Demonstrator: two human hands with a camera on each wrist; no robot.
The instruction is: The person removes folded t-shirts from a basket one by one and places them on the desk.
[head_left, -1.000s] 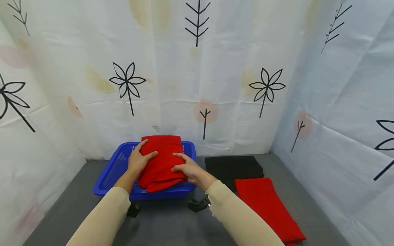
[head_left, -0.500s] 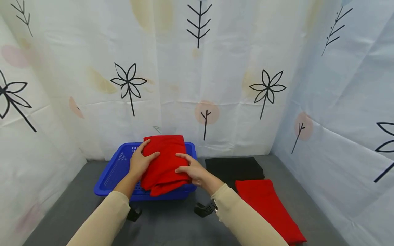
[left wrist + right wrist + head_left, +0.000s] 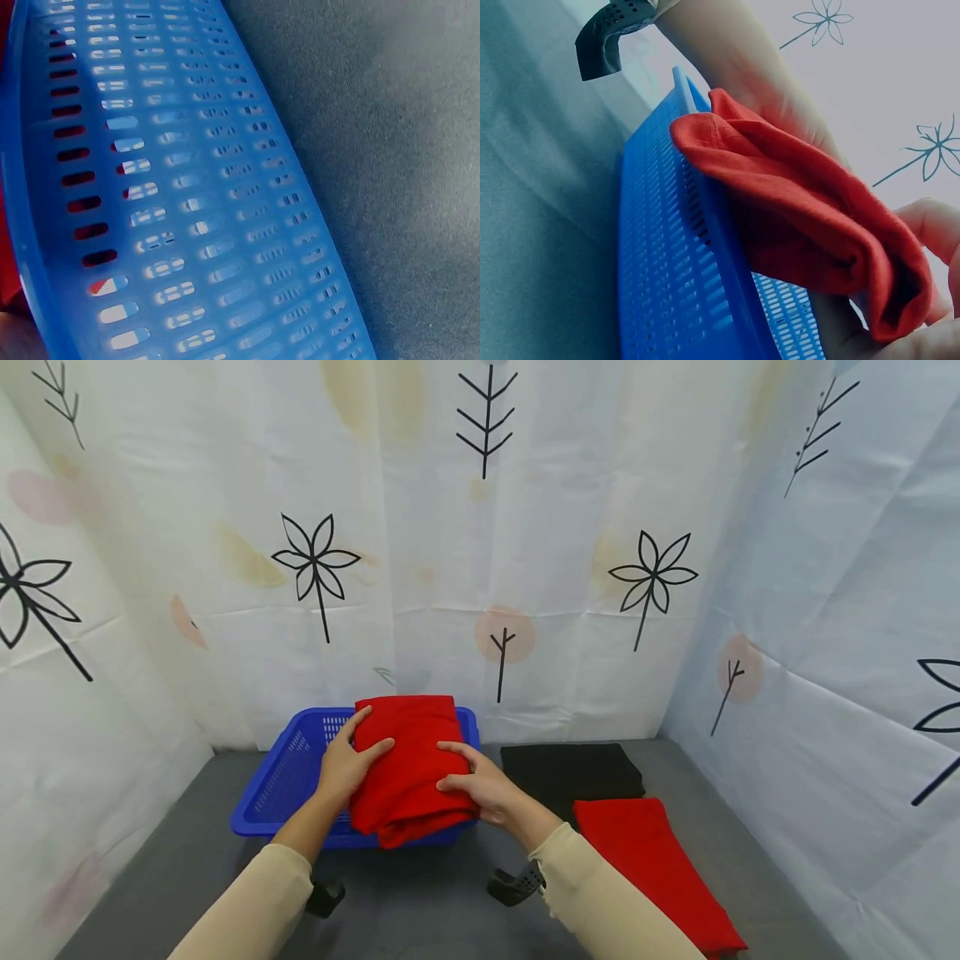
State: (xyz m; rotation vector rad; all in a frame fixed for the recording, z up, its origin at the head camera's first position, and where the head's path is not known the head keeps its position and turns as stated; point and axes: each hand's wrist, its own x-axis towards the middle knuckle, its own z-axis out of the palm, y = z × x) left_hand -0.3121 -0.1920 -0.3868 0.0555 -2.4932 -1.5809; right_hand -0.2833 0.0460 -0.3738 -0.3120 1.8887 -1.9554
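Between both hands is a folded red cloth (image 3: pixel 411 760), raised over the right part of a blue perforated plastic basket (image 3: pixel 281 777). My left hand (image 3: pixel 347 767) grips its left side, thumb on top. On the opposite side my right hand (image 3: pixel 487 789) holds the cloth's edge, thumb and forefinger showing on top. In the right wrist view the cloth (image 3: pixel 802 202) shows its layered folds, its near end sticking out past the basket's rim (image 3: pixel 731 262). The left wrist view is mostly the basket's slotted wall (image 3: pixel 187 180); the left hand barely shows there.
To the right on the grey table (image 3: pixel 420 910) lie a folded black cloth (image 3: pixel 570 770) and another folded red cloth (image 3: pixel 652 868), which overlaps the black one. A white patterned curtain (image 3: pixel 435 568) encloses the back and sides.
Both hands have shifted a little to the right and toward me with the red cloth. The basket and the cloths on the right stay where they were.
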